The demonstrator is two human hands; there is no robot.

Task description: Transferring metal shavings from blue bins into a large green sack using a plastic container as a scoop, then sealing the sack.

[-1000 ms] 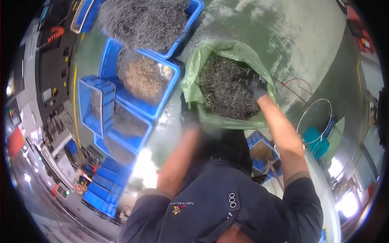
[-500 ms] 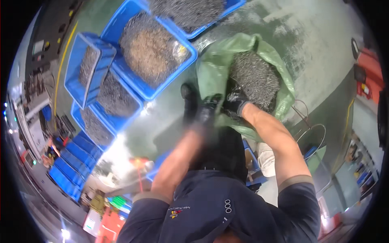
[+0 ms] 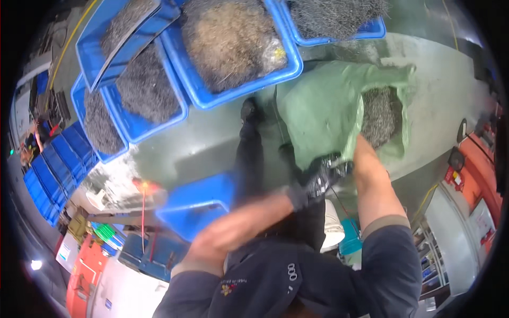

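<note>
Floor (image 3: 440,85): slumped green bag (image 3: 315,111), mouth frame-right, long axis crosswise; I can't tell left hand (image 3: 321,177) grip; right hand hidden.

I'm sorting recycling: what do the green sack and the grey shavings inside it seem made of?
Green sack: probably thin plastic, faintly glossy, given its soft folds and pale, shiny rim. Grey shavings: likely metal, dull with bright flecks; which metal, I can't tell.

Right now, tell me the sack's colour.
The sack is green, best seen in the head view.
</note>
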